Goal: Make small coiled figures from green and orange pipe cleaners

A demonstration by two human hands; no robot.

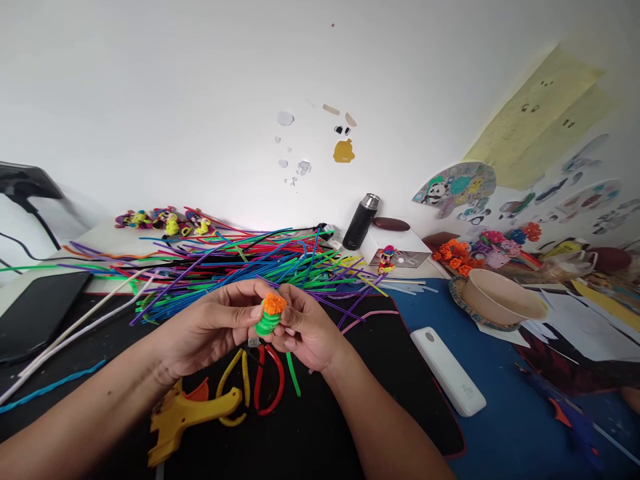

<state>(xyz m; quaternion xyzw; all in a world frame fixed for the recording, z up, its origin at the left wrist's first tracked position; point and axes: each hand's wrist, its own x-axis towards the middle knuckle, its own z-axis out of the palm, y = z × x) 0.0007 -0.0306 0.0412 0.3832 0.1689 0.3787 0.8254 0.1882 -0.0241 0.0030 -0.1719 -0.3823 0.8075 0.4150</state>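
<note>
A small coiled pipe-cleaner piece [269, 319], orange on top and green below, is pinched between both hands above the black mat. My left hand [215, 325] grips it from the left, thumb against its upper side. From the right, my right hand [310, 328] holds it with thumb and fingertips. A green stem [293, 375] shows below the hands; whether it joins the coil is hidden. Under the hands lie red-handled pliers [270, 383], a yellow-handled tool [233, 387] and a yellow glue gun [187, 417].
Behind the hands spreads a pile of coloured pipe cleaners [240, 267]. A black flask [361, 221] stands near the wall. On the right are a white power bank [447, 371] and a bowl [505, 297]; a black phone [43, 313] lies left.
</note>
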